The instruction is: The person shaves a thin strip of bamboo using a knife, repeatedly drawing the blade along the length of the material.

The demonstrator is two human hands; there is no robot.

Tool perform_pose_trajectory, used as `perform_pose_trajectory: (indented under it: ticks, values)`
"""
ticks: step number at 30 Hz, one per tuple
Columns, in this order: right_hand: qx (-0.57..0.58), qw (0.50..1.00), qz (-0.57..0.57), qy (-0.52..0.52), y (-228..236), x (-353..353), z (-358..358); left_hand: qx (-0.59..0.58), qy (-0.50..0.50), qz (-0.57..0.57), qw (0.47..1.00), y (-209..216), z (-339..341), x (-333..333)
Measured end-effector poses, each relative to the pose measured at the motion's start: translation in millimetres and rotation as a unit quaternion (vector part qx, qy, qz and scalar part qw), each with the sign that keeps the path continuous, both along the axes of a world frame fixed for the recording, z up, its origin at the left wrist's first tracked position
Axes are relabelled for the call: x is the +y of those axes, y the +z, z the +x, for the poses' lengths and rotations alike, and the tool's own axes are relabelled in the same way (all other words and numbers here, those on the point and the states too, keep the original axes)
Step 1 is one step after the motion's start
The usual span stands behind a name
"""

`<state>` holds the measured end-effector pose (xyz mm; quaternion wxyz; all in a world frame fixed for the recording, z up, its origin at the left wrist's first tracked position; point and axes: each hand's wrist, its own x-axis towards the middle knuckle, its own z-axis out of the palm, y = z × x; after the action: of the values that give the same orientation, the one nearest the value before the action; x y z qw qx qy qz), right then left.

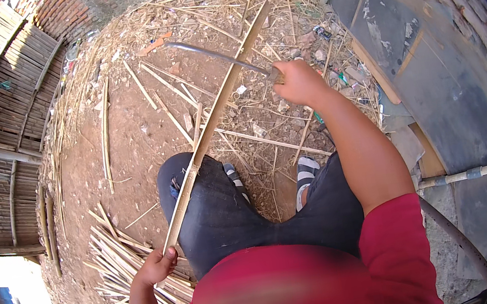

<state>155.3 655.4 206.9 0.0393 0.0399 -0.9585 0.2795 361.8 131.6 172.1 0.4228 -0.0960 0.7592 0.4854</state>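
My left hand (157, 267) is closed round the near end of a long split bamboo strip (218, 104). The strip slants up and away to the right, passing over my left knee, its hollow side partly showing. In my right hand (300, 83) is the short handle of a machete (198, 49) with a narrow, dark, slightly curved blade. The blade points left and crosses the far part of the strip; whether it touches the strip or has cut into it, I cannot tell.
Left of me lies a pile of thin bamboo strips (128, 261). Loose strips (107, 127) and straw are scattered over the dirt ground (85, 174). Dark boards (454, 97) lean at the right; a bamboo-slat wall (0, 192) stands at the left, a brick wall (60, 19) behind.
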Motion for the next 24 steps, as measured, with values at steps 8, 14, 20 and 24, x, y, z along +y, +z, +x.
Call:
perform_pose_trajectory:
  ticks: [8, 14, 20, 24]
  values:
    - [-0.024, 0.987, -0.110, -0.112, -20, 18, -10, 0.102, -0.041, -0.105, 0.988, -11, 1, -1]
    - [0.040, 0.999, -0.026, -0.018, 5, 12, 4, 0.089, 0.030, -0.046, 0.995, -1, 10, 6]
    - [0.085, 0.977, 0.085, 0.175, 11, -29, 32, 0.495, -0.069, -0.349, 0.792, -12, 27, 36]
    - [-0.012, 0.988, 0.090, 0.124, 3, -20, 16, 0.471, -0.046, -0.342, 0.812, -6, 21, 44]
